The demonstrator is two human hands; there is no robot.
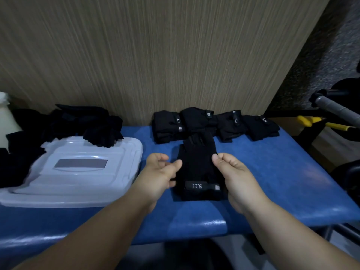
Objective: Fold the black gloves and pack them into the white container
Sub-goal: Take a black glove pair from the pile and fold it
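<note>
A black glove (197,168) with a "5.11" wrist strap lies flat on the blue padded bench (272,182), fingers pointing away from me. My left hand (159,172) pinches its left edge and my right hand (231,172) pinches its right edge. Behind it, several folded black gloves (214,123) sit in a row against the wall. The white container (78,172), lid on, stands at the left. A loose heap of unfolded black gloves (85,123) lies behind and partly on the lid.
A wood-grain wall panel (155,55) backs the bench. Off the bench's right end stand a grey metal bar (335,108) and yellow-handled tools (311,121). A pale object (5,114) sits at the far left edge.
</note>
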